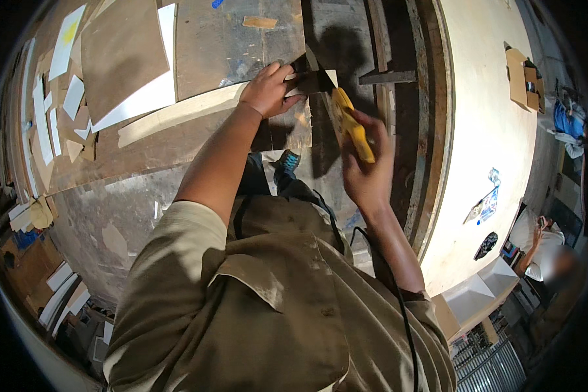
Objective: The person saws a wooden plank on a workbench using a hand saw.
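Note:
My right hand (367, 163) is closed around the yellow handle of a handsaw (351, 125). The saw's blade, partly in shadow, reaches forward and left, by the end of a long pale wooden strip (183, 115). That strip lies across the brown workbench (209, 39), and its right end sticks out past the bench edge. With fingers on the far side and thumb on the near side, my left hand (266, 90) grips the strip close to the blade. Shadow hides exactly where the teeth meet the wood.
Brown and white sheets (124, 52) and several offcuts (73, 97) cover the bench's left part. A small wood piece (260, 22) lies farther back. To the right stands a large pale panel surface (483, 130) with a cardboard box (517, 77). A person (536, 242) is at the far right.

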Demonstrator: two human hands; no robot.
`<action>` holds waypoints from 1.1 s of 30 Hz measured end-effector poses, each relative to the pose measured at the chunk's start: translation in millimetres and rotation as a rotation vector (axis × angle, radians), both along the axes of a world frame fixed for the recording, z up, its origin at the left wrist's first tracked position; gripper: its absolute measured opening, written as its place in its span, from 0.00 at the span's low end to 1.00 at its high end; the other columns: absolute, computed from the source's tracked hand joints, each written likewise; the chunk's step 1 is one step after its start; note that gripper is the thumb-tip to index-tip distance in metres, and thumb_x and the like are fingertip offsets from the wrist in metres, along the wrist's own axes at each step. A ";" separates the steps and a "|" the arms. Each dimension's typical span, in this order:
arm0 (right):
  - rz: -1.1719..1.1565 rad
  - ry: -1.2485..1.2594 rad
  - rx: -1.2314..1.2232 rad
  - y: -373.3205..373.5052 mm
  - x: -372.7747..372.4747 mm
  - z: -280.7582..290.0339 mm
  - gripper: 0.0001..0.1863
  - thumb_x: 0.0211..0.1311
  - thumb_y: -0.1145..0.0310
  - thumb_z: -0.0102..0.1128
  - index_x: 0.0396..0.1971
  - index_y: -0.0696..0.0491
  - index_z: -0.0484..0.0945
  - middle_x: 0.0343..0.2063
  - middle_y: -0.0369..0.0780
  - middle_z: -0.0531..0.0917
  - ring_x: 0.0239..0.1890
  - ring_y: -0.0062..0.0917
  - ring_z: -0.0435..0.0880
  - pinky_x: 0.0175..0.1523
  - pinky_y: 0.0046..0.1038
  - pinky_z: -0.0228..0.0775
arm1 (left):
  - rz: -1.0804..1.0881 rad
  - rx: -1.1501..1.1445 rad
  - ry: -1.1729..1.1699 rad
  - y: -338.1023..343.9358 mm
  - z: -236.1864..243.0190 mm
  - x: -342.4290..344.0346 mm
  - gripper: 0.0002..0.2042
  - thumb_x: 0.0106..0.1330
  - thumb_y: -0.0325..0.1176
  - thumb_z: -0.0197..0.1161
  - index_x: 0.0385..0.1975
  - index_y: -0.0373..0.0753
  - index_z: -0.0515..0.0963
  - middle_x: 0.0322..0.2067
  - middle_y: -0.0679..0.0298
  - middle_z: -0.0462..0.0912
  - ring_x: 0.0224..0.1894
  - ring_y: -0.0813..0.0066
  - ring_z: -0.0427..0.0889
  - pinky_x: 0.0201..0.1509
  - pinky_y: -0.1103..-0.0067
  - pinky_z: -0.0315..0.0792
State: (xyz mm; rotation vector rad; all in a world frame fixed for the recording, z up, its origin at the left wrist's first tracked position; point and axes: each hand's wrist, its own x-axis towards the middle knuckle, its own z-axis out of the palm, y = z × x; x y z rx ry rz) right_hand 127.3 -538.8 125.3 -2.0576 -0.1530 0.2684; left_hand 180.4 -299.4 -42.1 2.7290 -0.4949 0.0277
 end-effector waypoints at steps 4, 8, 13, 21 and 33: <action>0.041 -0.056 -0.026 -5.7 -29.0 7.4 0.22 0.61 0.83 0.55 0.57 0.58 0.69 0.48 0.49 0.80 0.50 0.32 0.81 0.54 0.30 0.70 | 0.035 -0.023 -0.005 3.7 -4.2 -2.9 0.17 0.58 0.43 0.70 0.46 0.45 0.85 0.49 0.63 0.74 0.54 0.63 0.71 0.59 0.71 0.72; -0.014 0.145 0.107 -34.4 -60.9 30.4 0.25 0.59 0.86 0.54 0.58 0.57 0.68 0.48 0.48 0.81 0.48 0.32 0.82 0.54 0.29 0.71 | 0.046 0.004 -0.088 1.8 -5.6 -7.6 0.17 0.57 0.43 0.70 0.44 0.41 0.85 0.50 0.63 0.74 0.54 0.62 0.71 0.59 0.70 0.72; 0.012 0.012 0.003 12.0 -6.6 -8.4 0.27 0.58 0.86 0.54 0.59 0.57 0.66 0.48 0.48 0.80 0.48 0.29 0.82 0.55 0.27 0.70 | 0.029 -0.010 0.032 -1.7 4.6 -4.3 0.16 0.57 0.42 0.70 0.38 0.37 0.85 0.50 0.62 0.75 0.55 0.61 0.71 0.59 0.70 0.73; 0.060 0.092 0.074 -40.4 -70.2 28.6 0.24 0.64 0.85 0.48 0.60 0.57 0.65 0.48 0.46 0.80 0.33 0.14 0.80 0.37 0.18 0.70 | 0.048 0.000 -0.113 0.2 -5.3 -7.6 0.16 0.57 0.41 0.71 0.39 0.38 0.84 0.51 0.64 0.75 0.55 0.63 0.72 0.60 0.72 0.72; 0.085 0.075 0.076 -39.0 -72.4 18.0 0.31 0.56 0.85 0.50 0.62 0.57 0.63 0.50 0.49 0.77 0.39 0.19 0.80 0.44 0.22 0.72 | 0.054 0.058 -0.029 5.0 -11.1 -15.6 0.26 0.56 0.41 0.70 0.57 0.46 0.78 0.52 0.65 0.74 0.57 0.64 0.70 0.63 0.71 0.71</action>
